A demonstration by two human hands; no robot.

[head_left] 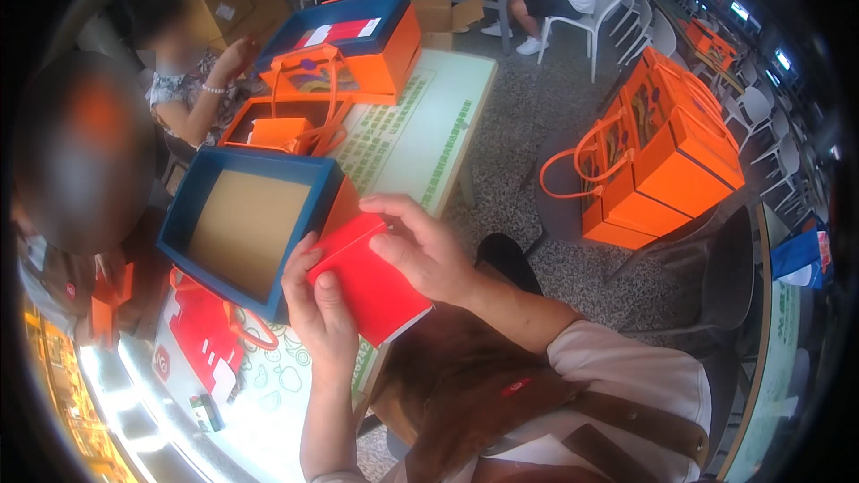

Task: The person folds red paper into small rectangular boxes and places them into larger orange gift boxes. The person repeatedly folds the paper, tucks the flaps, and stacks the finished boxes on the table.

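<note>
Between my two hands is a small red box [374, 291], tilted, with a pale edge showing at its lower right corner. My left hand [322, 309] grips its left side, thumb on the front face. On the upper right side my right hand [420, 250] has its fingers over the top edge and its thumb on the face. Just beyond my left hand stands a dark blue open box [192, 215] with a bare tan bottom and an orange outer side. Flat red printed card pieces [204, 331] and orange cord handles [253, 329] lie beside it.
Farther along the table [429, 139] sit an orange gift box [394, 54] and an open orange box [277, 132]. More orange boxes [667, 152] are stacked on a chair at right. Two people are close at the left. A small green-and-white item [205, 412] lies near the table edge.
</note>
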